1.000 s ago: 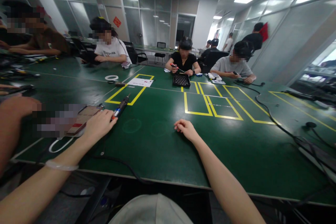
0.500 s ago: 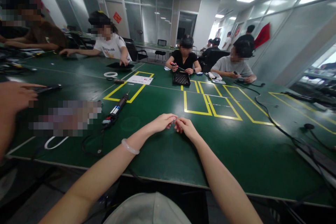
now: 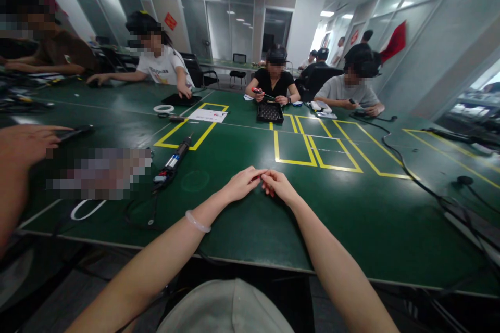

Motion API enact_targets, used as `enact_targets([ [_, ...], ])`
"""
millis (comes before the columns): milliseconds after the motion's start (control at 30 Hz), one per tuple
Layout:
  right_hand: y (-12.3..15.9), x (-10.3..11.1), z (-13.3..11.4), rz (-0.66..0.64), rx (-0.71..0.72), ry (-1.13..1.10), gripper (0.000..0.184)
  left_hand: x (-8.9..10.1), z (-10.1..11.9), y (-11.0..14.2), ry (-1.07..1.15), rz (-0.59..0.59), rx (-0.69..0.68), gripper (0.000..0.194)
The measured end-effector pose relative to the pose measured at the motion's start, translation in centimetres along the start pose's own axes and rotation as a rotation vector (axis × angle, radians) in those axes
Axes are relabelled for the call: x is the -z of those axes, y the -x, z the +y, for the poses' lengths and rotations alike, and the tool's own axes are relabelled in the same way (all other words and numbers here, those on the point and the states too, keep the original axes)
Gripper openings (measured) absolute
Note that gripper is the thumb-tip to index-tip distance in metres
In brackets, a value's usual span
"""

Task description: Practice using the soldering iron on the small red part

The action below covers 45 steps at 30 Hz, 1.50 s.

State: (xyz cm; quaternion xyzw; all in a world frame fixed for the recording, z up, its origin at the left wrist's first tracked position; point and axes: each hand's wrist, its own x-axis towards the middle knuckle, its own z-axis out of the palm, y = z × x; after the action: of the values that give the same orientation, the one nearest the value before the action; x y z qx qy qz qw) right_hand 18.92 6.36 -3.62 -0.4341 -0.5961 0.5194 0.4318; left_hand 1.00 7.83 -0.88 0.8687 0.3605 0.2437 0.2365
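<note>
Over the green table (image 3: 234,229), my left hand (image 3: 242,183) and my right hand (image 3: 277,186) meet at the fingertips in front of me. The left fingers are pressed together and point right, the thumb beneath. Curled inward, the right fingers touch the tips of the left ones. Whatever is pinched between them, if anything, is hidden. A pale bangle (image 3: 198,221) circles my left wrist. Left of my hands lies an electric screwdriver (image 3: 172,162) with its bit pointing away from me.
Yellow tape outlines (image 3: 297,162) mark the table beyond my hands. A co-worker's hand (image 3: 33,140) reaches in at left. A white paper (image 3: 207,115) and tape roll (image 3: 163,109) lie farther off. Across the table, a person handles tools above a black tray (image 3: 270,113). A black cable (image 3: 406,166) runs along the right.
My fingertips have come closer together, and the small pale and reddish spot seen between them is now covered. The view has shifted slightly.
</note>
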Motion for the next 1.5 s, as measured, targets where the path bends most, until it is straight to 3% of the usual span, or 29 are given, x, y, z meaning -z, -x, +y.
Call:
enact_targets([
  [233,-0.2,0.3,0.3,-0.011,0.035,-0.062,0.028,-0.2,-0.8,-0.1,0.214,0.066,0.030,0.034],
  [467,-0.6,0.2,1.0,-0.004,0.086,-0.036,0.028,-0.3,-1.1,0.0,0.278,0.098,0.032,0.030],
  [667,-0.5,0.0,1.2,-0.007,0.092,0.109,0.025,-0.4,-1.3,0.3,0.221,0.099,0.019,0.023],
  [967,-0.3,0.5,1.1,0.081,0.229,0.421,0.016,-0.3,-1.4,0.3,0.158,0.120,0.037,0.014],
  [1067,-0.1,0.5,0.8,0.112,0.250,0.456,0.015,0.9,-1.1,0.3,0.134,0.189,0.034,0.019],
  [1200,0.0,0.5,0.7,0.100,0.253,0.474,0.014,4.2,-0.4,2.0,0.015,0.251,0.070,0.028],
  [1367,0.2,0.3,0.5,0.083,0.251,0.482,0.014,8.8,-2.2,8.1,-0.260,0.207,0.250,0.038],
  [1500,0.3,0.2,0.3,0.069,0.241,0.476,0.013,12.1,-5.7,13.8,-0.541,0.373,0.466,0.044],
])
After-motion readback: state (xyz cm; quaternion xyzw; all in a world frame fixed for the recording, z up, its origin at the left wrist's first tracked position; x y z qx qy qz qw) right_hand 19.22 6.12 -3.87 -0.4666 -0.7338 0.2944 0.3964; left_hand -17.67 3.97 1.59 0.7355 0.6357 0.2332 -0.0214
